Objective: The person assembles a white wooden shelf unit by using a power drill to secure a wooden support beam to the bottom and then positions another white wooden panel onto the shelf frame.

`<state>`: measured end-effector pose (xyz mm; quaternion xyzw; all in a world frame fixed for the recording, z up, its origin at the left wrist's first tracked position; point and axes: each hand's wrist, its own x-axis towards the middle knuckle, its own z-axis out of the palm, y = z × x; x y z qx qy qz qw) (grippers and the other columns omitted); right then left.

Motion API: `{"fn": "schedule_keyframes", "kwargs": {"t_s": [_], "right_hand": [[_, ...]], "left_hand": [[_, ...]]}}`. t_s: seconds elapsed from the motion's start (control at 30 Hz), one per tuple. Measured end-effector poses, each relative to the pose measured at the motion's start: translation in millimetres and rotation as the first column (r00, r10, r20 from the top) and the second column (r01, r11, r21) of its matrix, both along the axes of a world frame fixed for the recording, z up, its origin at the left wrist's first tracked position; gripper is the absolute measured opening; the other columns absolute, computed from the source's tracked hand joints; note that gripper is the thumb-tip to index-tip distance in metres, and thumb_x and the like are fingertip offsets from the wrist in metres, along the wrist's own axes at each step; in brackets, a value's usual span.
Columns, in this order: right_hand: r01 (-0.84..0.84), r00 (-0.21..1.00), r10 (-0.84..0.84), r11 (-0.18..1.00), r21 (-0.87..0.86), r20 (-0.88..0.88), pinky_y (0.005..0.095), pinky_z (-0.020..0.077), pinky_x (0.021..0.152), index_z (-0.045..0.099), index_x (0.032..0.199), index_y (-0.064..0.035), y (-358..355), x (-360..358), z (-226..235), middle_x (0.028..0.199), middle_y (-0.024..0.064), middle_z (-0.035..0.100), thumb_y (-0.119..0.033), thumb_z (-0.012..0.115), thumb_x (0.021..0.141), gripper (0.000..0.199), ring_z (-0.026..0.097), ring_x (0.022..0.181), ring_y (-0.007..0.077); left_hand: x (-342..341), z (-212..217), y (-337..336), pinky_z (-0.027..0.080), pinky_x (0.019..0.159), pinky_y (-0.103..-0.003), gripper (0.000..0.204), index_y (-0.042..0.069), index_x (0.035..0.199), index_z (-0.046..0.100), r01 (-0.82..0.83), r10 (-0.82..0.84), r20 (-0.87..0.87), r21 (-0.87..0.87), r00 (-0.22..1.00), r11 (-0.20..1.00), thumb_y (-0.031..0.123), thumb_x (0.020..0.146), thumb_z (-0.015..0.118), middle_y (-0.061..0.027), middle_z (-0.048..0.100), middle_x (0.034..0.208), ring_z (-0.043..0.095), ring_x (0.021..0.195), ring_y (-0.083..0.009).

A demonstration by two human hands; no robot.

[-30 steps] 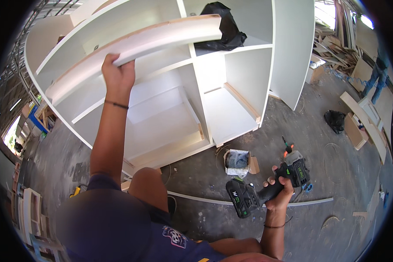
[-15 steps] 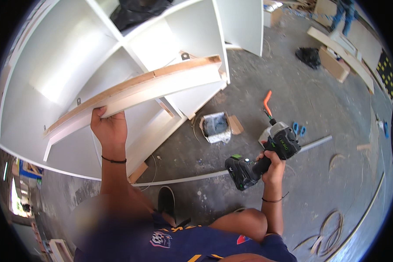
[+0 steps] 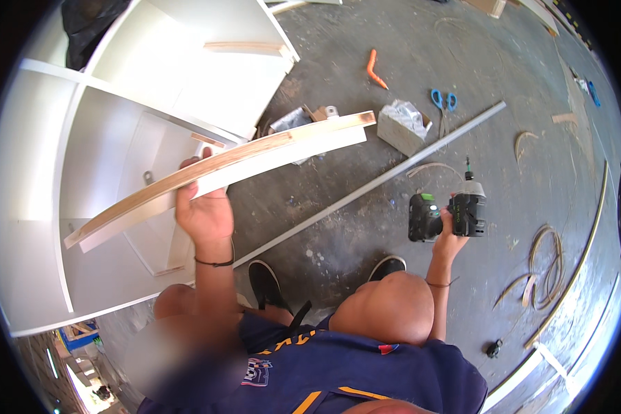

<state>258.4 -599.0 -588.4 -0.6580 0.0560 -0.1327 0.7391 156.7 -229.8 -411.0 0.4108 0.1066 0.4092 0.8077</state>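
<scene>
My left hand [image 3: 207, 207] grips a long white board [image 3: 276, 155] with a bare wood edge, fingers and thumb wrapped round its middle. The board is held up above the white cabinet [image 3: 34, 276], slanting from lower left to upper right, with small metal brackets [image 3: 149, 178] along its far side. Out to the right, my right hand [image 3: 450, 238] is closed round the handle of a black cordless drill [image 3: 468, 212]. A bit with a green band points away from me at its front. The cabinet lies open side up, showing its compartments.
On the floor are an orange curved tool [image 3: 375, 69], blue-handled scissors [image 3: 443, 101], a box with clear plastic [image 3: 403, 126], a long grey metal strip [image 3: 331, 209] and coiled edging [image 3: 546, 269]. Another box [image 3: 290, 121] is partly behind the board. A black bag [image 3: 90, 27] rests on the cabinet.
My view has shifted. The board now sits higher off the cabinet and reaches over the floor to the right. The drill has turned so its bit points straight away from me.
</scene>
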Motion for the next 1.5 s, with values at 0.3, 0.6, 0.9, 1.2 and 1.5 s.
{"fn": "schedule_keyframes", "kwargs": {"t_s": [0.3,0.6,0.9,1.2,1.5], "right_hand": [[0.160,0.987,-0.157,0.889,-0.429,0.044,0.0312,0.0450,0.085,0.060,0.107,0.0002,-62,-19,-71,0.100,0.0069,0.064,-0.012,0.072,0.083,0.029,0.058,0.092,0.0163],[0.131,0.984,-0.175,0.857,-0.498,-0.042,0.0300,0.0457,0.077,0.061,0.101,-0.0013,-77,-35,-66,0.092,0.0035,0.062,-0.015,0.070,0.085,0.023,0.055,0.085,0.0150],[0.237,0.859,-0.495,0.608,-0.758,-0.129,0.0309,0.0456,0.081,0.054,0.117,0.0023,-54,-114,-84,0.103,0.0113,0.062,-0.019,0.067,0.085,0.040,0.058,0.091,0.0192],[-0.424,0.738,0.599,0.770,0.477,-0.312,0.0294,0.0504,0.071,0.039,0.136,-0.0035,26,-16,0,0.109,0.0137,0.061,-0.037,0.059,0.092,0.059,0.061,0.093,0.0194],[-0.559,0.658,0.591,0.799,0.223,-0.467,0.0298,0.0529,0.072,0.052,0.122,-0.0030,48,4,-20,0.105,0.0078,0.061,-0.014,0.057,0.093,0.032,0.059,0.095,0.0146]], "left_hand": [[24,-68,-30,0.031,0.111,-0.048,0.035,-0.006,0.109,0.054,0.246,-0.244,0.032,-0.163,0.969,0.955,0.007,0.076,0.053,-0.0166,0.059,0.111,0.047,0.123,-0.0325],[27,-87,-17,0.032,0.111,-0.048,0.035,-0.003,0.108,0.052,0.379,-0.362,0.110,-0.242,0.925,0.893,0.008,0.075,0.051,-0.0151,0.056,0.110,0.051,0.119,-0.0294],[35,-133,-29,0.034,0.109,-0.050,0.034,-0.005,0.107,0.057,0.299,-0.314,0.020,-0.370,0.949,0.880,0.007,0.075,0.053,-0.0153,0.060,0.114,0.050,0.121,-0.0313],[19,-198,-48,0.041,0.104,-0.043,0.038,-0.005,0.112,0.050,0.144,-0.323,-0.235,-0.560,0.917,0.816,0.005,0.075,0.052,-0.0131,0.058,0.109,0.053,0.116,-0.0308],[-8,-254,-43,0.043,0.097,-0.041,0.043,-0.001,0.115,0.047,0.028,-0.389,-0.363,-0.700,0.847,0.713,0.011,0.074,0.054,-0.0137,0.053,0.115,0.052,0.109,-0.0266]]}}
